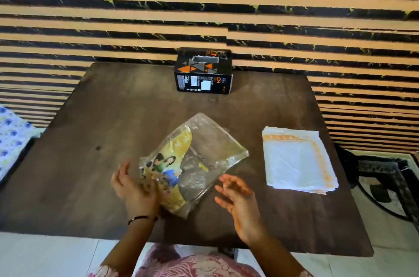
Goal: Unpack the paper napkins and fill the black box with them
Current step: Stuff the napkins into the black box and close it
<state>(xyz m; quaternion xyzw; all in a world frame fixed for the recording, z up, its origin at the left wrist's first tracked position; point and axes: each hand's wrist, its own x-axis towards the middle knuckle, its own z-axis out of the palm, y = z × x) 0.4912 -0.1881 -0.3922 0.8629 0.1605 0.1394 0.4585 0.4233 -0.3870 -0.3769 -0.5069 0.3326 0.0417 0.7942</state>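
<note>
While the napkins (299, 161) lie stacked near the table's (95, 122) right edge, the wrapper (195, 163) is held at its near-left corner by the left hand (136, 190), whose fingertips are partly hidden behind the plastic. The right hand (238, 199) is kept open, fingers spread, just beside the wrapper. The box (204, 72) stands at the far edge; its contents cannot be made out.

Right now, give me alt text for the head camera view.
A person's left hand holds an emptied clear plastic wrapper on a dark table; the right hand hovers open. White napkins lie stacked right, a black box behind.
</note>
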